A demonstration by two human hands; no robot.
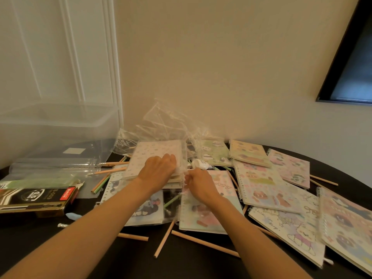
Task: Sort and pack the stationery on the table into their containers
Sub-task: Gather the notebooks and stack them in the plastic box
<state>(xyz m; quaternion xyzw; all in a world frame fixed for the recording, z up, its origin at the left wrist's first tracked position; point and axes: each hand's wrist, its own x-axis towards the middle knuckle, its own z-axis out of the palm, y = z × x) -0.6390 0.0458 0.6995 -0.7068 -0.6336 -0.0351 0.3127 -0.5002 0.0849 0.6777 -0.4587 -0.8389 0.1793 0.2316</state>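
Left grip [159,170] holds notebook stack [153,152]; right grip [198,183] pinches plastic wrap [167,125] edge.

Glossy clear plastic bag [165,121], bare wooden pencils [205,243], paper notebooks [261,184].
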